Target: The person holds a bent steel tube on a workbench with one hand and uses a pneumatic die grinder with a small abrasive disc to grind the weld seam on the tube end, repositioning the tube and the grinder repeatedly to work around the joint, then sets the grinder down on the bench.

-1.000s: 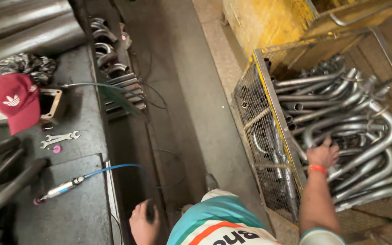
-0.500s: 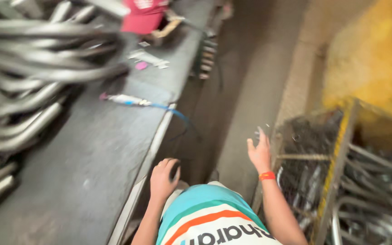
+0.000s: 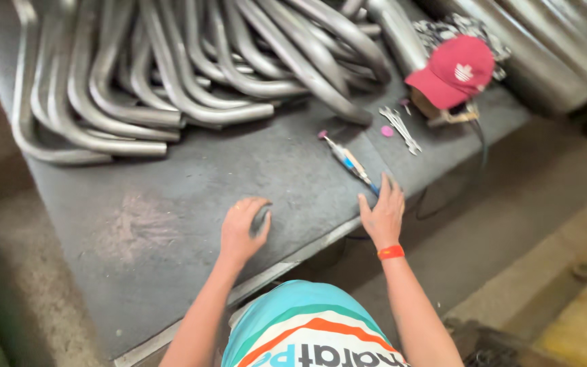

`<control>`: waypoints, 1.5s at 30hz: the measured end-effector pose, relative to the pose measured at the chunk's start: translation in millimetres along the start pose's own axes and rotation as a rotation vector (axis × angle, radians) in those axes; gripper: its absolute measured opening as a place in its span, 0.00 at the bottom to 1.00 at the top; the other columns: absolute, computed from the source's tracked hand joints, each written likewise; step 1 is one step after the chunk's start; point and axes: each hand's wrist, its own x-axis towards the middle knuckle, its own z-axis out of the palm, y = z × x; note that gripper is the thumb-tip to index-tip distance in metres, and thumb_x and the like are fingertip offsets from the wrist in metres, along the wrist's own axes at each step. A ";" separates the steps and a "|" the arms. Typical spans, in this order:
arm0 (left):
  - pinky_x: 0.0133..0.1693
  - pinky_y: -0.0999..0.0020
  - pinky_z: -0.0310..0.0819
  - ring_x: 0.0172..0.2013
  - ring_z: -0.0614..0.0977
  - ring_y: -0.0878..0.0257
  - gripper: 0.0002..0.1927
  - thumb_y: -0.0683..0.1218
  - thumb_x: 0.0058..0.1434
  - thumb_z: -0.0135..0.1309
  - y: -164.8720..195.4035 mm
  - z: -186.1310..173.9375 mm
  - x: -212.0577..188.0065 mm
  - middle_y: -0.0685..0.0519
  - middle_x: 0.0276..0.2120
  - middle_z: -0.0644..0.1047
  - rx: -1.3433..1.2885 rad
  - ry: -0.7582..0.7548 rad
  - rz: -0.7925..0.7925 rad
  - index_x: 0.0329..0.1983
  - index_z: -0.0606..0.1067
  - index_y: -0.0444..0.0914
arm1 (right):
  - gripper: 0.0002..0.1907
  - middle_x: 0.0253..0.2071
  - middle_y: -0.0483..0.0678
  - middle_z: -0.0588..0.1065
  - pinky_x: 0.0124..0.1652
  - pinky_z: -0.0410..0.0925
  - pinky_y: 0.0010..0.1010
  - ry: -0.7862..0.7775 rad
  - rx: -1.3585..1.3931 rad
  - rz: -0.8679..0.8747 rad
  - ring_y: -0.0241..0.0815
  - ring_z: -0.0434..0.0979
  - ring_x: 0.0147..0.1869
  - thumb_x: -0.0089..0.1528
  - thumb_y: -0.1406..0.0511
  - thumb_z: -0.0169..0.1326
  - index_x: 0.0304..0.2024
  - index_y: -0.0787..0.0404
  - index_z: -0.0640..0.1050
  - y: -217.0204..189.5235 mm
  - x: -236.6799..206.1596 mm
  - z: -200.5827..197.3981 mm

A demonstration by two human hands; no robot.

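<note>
On the grey table [image 3: 171,204], right hand [image 3: 383,216] spread beside the slim blue-and-silver tool [image 3: 349,162].

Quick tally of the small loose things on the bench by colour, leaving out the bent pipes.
Red: 1, the cap
Pink: 1, the small disc
Silver: 1, the cluster of wrenches, too small to count singly
Silver and blue: 1, the pencil grinder by the right hand
Dark: 1, the small object under the left hand
Total: 5

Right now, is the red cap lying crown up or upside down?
Crown up: the red cap shows its domed top and brim, resting on the workbench.
</note>
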 end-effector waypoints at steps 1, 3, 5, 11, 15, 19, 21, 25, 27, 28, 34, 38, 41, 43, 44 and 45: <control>0.49 0.57 0.73 0.47 0.80 0.48 0.15 0.41 0.57 0.61 -9.6 -7.5 14.2 0.47 0.45 0.79 -0.004 0.048 0.007 0.48 0.77 0.40 | 0.40 0.66 0.63 0.65 0.66 0.57 0.52 0.006 -0.018 -0.013 0.64 0.63 0.68 0.61 0.56 0.61 0.71 0.64 0.64 -4.4 12.3 13.0; 0.51 0.59 0.74 0.48 0.80 0.49 0.15 0.40 0.58 0.61 -25.3 -17.6 43.1 0.47 0.46 0.79 -0.045 0.120 -0.012 0.49 0.77 0.39 | 0.41 0.66 0.62 0.66 0.67 0.55 0.53 0.019 -0.066 0.009 0.63 0.63 0.69 0.61 0.54 0.62 0.71 0.64 0.65 -14.4 33.4 43.3; 0.51 0.61 0.75 0.48 0.81 0.50 0.15 0.39 0.59 0.61 -40.4 -19.3 80.0 0.46 0.46 0.79 -0.119 0.173 -0.047 0.50 0.77 0.38 | 0.41 0.65 0.59 0.67 0.66 0.54 0.54 0.047 -0.167 0.035 0.61 0.64 0.69 0.59 0.51 0.62 0.70 0.63 0.66 -18.6 52.6 67.9; 0.51 0.67 0.77 0.47 0.81 0.64 0.21 0.43 0.65 0.62 -99.5 10.5 221.9 0.50 0.45 0.79 -0.571 0.242 -0.291 0.58 0.71 0.35 | 0.40 0.63 0.52 0.72 0.66 0.55 0.52 0.148 -0.318 0.088 0.54 0.67 0.69 0.61 0.48 0.60 0.70 0.59 0.68 -23.9 73.4 110.6; 0.51 0.67 0.74 0.49 0.81 0.61 0.33 0.53 0.60 0.65 -135.4 58.2 315.8 0.47 0.48 0.80 -0.717 0.125 -0.626 0.63 0.68 0.35 | 0.39 0.62 0.53 0.72 0.66 0.55 0.52 0.137 -0.343 0.095 0.55 0.67 0.68 0.60 0.48 0.60 0.69 0.58 0.69 -25.2 95.6 121.5; 0.48 0.57 0.69 0.47 0.73 0.54 0.44 0.58 0.57 0.65 -158.9 123.7 393.5 0.37 0.52 0.74 -0.815 0.014 -0.914 0.68 0.60 0.30 | 0.38 0.62 0.52 0.72 0.66 0.55 0.52 0.133 -0.343 0.101 0.55 0.67 0.68 0.60 0.49 0.60 0.69 0.58 0.69 -28.9 116.1 130.2; 0.60 0.58 0.61 0.60 0.68 0.49 0.54 0.58 0.61 0.70 -167.0 150.2 424.4 0.35 0.61 0.65 -0.690 0.128 -0.880 0.70 0.50 0.23 | 0.38 0.61 0.53 0.72 0.65 0.55 0.52 0.125 -0.326 0.112 0.55 0.67 0.67 0.60 0.50 0.60 0.68 0.58 0.70 -29.3 123.6 132.8; 0.57 0.58 0.72 0.55 0.79 0.49 0.41 0.57 0.55 0.64 -168.8 178.6 453.7 0.41 0.56 0.78 -1.172 0.083 -0.961 0.63 0.71 0.23 | 0.33 0.59 0.50 0.73 0.66 0.55 0.51 0.132 -0.324 0.058 0.52 0.68 0.67 0.62 0.52 0.59 0.68 0.51 0.72 -24.8 129.0 131.3; 0.58 0.57 0.71 0.57 0.79 0.49 0.39 0.57 0.58 0.64 -161.9 183.8 453.3 0.42 0.57 0.77 -1.185 0.120 -1.006 0.63 0.69 0.25 | 0.31 0.57 0.49 0.74 0.66 0.55 0.51 0.124 -0.324 0.059 0.52 0.68 0.67 0.62 0.53 0.59 0.68 0.50 0.72 -22.2 126.4 128.1; 0.55 0.55 0.75 0.53 0.81 0.50 0.36 0.56 0.58 0.63 -158.0 183.8 450.1 0.43 0.53 0.78 -1.235 0.120 -1.005 0.60 0.70 0.27 | 0.31 0.57 0.48 0.74 0.66 0.55 0.51 0.120 -0.321 0.060 0.52 0.68 0.66 0.62 0.54 0.59 0.68 0.49 0.72 -21.6 123.6 126.2; 0.33 0.54 0.82 0.28 0.80 0.52 0.17 0.48 0.60 0.63 -130.6 148.0 413.3 0.46 0.29 0.76 -1.503 0.140 -0.957 0.44 0.72 0.32 | 0.31 0.55 0.49 0.74 0.67 0.54 0.53 0.120 -0.305 0.103 0.51 0.69 0.66 0.61 0.54 0.60 0.67 0.46 0.73 -18.5 102.7 114.3; 0.31 0.59 0.80 0.25 0.80 0.56 0.13 0.48 0.61 0.63 -103.7 75.3 359.7 0.49 0.26 0.77 -1.504 0.100 -0.916 0.40 0.74 0.36 | 0.29 0.56 0.49 0.74 0.67 0.54 0.53 0.147 -0.281 0.080 0.51 0.68 0.67 0.62 0.54 0.59 0.65 0.47 0.73 -16.7 87.4 104.4; 0.32 0.63 0.81 0.27 0.81 0.60 0.10 0.49 0.63 0.61 -71.8 3.8 308.6 0.52 0.28 0.78 -1.401 0.010 -0.848 0.41 0.77 0.39 | 0.30 0.55 0.49 0.74 0.66 0.54 0.53 0.152 -0.283 0.058 0.52 0.69 0.65 0.63 0.54 0.59 0.68 0.46 0.73 -15.6 75.7 94.4; 0.31 0.65 0.80 0.27 0.82 0.62 0.11 0.48 0.65 0.61 -46.9 -45.1 271.9 0.53 0.30 0.78 -1.159 -0.006 -0.839 0.44 0.75 0.38 | 0.30 0.54 0.49 0.74 0.65 0.55 0.53 0.168 -0.304 0.051 0.51 0.69 0.64 0.63 0.53 0.59 0.68 0.46 0.73 -17.8 65.5 87.9; 0.30 0.65 0.80 0.27 0.80 0.63 0.12 0.47 0.65 0.61 -34.8 -69.8 255.7 0.54 0.30 0.77 -1.070 -0.035 -0.743 0.47 0.72 0.39 | 0.30 0.54 0.49 0.74 0.64 0.55 0.53 0.169 -0.308 0.049 0.51 0.69 0.64 0.63 0.53 0.59 0.68 0.45 0.73 -19.0 62.1 84.2; 0.29 0.65 0.79 0.26 0.79 0.63 0.15 0.45 0.65 0.61 -22.9 -92.7 240.6 0.54 0.30 0.76 -0.980 -0.065 -0.644 0.49 0.70 0.40 | 0.31 0.54 0.48 0.74 0.64 0.55 0.54 0.173 -0.312 0.049 0.51 0.69 0.63 0.62 0.53 0.59 0.68 0.45 0.73 -20.3 58.9 80.5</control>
